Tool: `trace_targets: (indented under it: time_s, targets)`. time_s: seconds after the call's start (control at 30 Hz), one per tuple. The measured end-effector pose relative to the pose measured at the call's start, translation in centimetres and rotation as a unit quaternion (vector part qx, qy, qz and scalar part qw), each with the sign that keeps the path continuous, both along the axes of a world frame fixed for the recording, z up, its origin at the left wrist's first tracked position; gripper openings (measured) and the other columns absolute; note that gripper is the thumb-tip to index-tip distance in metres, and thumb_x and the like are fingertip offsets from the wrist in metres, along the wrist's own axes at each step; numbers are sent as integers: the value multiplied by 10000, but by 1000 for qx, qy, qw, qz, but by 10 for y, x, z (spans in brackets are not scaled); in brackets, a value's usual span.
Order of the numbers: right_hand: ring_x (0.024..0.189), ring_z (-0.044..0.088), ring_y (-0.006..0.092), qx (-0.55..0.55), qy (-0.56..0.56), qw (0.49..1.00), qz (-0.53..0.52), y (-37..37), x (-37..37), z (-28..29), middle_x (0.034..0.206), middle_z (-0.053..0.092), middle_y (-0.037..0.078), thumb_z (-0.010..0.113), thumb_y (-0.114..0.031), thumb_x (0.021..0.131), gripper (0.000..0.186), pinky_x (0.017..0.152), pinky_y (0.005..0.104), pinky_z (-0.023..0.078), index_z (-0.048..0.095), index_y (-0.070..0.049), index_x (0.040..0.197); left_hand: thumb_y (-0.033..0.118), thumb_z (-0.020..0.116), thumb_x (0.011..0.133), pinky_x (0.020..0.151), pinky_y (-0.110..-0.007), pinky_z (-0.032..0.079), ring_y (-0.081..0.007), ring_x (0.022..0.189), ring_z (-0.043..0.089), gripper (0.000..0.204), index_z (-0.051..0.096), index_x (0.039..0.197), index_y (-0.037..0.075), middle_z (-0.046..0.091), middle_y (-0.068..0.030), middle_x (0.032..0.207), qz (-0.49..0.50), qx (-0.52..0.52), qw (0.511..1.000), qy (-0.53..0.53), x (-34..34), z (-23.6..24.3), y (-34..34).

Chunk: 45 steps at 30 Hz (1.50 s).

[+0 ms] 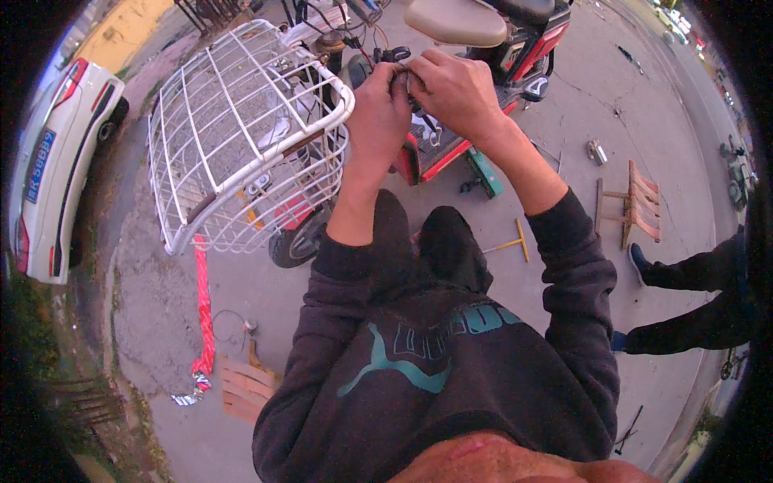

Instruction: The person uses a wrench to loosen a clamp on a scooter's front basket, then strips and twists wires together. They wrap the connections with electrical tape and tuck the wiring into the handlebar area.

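Note:
My left hand (380,114) and my right hand (457,92) meet in front of a red electric vehicle (444,163). Their fingertips press together around something small and dark; my fingers hide most of it, and I cannot make out what it is. Loose black and red cables (377,40) run just beyond my fingers, near the handlebar area. Left of my left hand is a white wire basket (343,90) with rust on its rim. The vehicle's beige seat (455,22) is beyond my right hand.
A green box (485,175) and a yellow T-handled tool (523,240) lie near my knees. Further right are a metal part (596,152), a wooden stool (644,201) and a person's legs (684,270). A red strap (203,306) hangs below the basket; a white car (68,173) stands left.

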State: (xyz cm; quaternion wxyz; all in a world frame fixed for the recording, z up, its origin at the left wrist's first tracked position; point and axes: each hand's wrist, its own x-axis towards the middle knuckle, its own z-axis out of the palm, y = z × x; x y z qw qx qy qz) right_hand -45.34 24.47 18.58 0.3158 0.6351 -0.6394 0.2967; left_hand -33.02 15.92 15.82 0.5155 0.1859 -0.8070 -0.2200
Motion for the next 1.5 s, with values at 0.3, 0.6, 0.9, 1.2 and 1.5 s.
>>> trace_targets:
  time_s: [0.3,0.6,0.9,1.2,1.5]
  targets:
    - [722,689,289,-44,18,996,-79,-13,-27,-33,820,682,67,703,-296,833,190,594,390,540,718,-129,920,168,605,954,608,-337,477,-206,615,617,159,665,999,28,654,-141,721,-28,58,997,-44,2,-3,5]
    - [812,714,306,110,-68,975,-180,49,-96,-29,883,724,136,649,-336,926,259,734,421,560,750,-113,1009,185,654,974,693,-232,467,-64,734,559,184,687,977,4,654,6,812,-107,205,972,43,6,3,6]
    - [808,721,144,-14,-479,870,112,32,-30,-56,925,746,133,730,-235,894,361,709,303,556,686,-10,1172,190,686,964,723,-229,500,-77,780,628,191,716,1019,10,710,-25,848,-97,191,977,21,9,-8,9]
    - [791,703,308,-69,-124,986,83,17,-4,-22,989,704,94,663,-214,920,267,685,376,569,694,-132,1173,124,695,918,666,-302,521,-159,690,662,149,719,1001,3,722,-130,825,-60,125,990,24,7,-10,10]
    - [817,683,321,6,-97,995,8,16,0,-20,903,695,147,653,-195,934,168,701,358,547,697,-50,1007,131,717,895,628,-307,498,-156,642,601,201,700,1059,16,691,-112,883,-55,116,992,15,9,-15,6]
